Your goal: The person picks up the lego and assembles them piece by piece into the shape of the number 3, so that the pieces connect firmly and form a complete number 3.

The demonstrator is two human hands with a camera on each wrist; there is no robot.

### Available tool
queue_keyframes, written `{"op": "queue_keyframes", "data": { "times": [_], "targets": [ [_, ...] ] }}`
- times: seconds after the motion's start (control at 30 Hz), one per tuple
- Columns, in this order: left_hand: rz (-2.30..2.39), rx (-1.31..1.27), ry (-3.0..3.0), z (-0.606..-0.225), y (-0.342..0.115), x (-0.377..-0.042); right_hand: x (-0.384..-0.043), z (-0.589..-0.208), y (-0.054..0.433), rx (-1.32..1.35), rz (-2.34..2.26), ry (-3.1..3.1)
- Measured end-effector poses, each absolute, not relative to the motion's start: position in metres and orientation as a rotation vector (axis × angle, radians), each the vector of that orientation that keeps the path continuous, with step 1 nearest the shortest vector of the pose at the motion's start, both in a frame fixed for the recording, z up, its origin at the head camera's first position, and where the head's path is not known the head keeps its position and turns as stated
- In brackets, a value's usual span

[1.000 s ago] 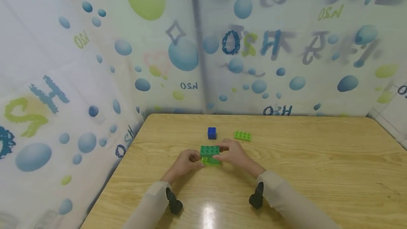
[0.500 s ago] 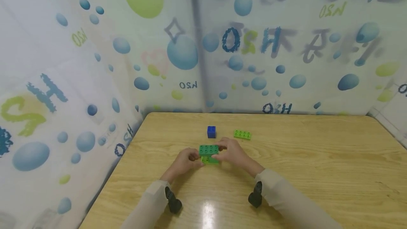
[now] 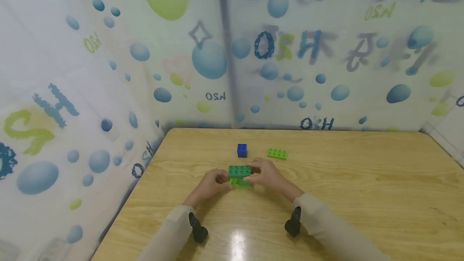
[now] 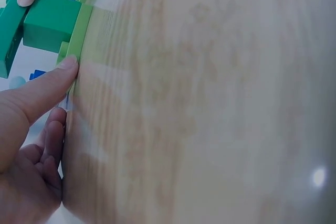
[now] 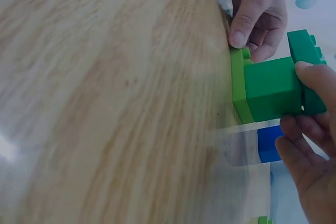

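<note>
A small toy brick stack stands on the table between both hands. Its base is a thin light green brick [image 3: 234, 183], with a taller green brick [image 5: 270, 88] seated on one part of it. Over that lies a flat, wide green brick [image 3: 239, 171], slightly tilted, with a narrow gap showing beneath it in the right wrist view. My right hand [image 3: 268, 175] pinches this upper brick at its right end, thumb in front and fingers behind. At the left end of the base, my left hand [image 3: 211, 185] pinches the light green brick between thumb and fingers.
Behind the stack a blue brick [image 3: 241, 150] stands on the wooden table [image 3: 355, 180]. To its right lies another flat light green brick [image 3: 277, 154]. A patterned curtain [image 3: 308, 71] rises along the table's far edge and left side.
</note>
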State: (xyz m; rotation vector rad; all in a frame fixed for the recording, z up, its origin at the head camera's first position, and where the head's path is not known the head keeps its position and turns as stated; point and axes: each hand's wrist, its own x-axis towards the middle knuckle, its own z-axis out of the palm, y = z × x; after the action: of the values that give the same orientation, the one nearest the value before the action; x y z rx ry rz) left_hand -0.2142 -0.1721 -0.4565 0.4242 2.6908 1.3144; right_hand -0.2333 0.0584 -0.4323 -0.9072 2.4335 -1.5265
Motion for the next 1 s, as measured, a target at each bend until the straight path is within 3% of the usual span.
{"op": "queue_keyframes", "data": {
  "times": [1.0],
  "targets": [
    [1.315,0.434,2.694,-0.456,-0.171,-0.215,-0.237,-0.436,0.055,-0.847,-1.472,2.509]
  ]
}}
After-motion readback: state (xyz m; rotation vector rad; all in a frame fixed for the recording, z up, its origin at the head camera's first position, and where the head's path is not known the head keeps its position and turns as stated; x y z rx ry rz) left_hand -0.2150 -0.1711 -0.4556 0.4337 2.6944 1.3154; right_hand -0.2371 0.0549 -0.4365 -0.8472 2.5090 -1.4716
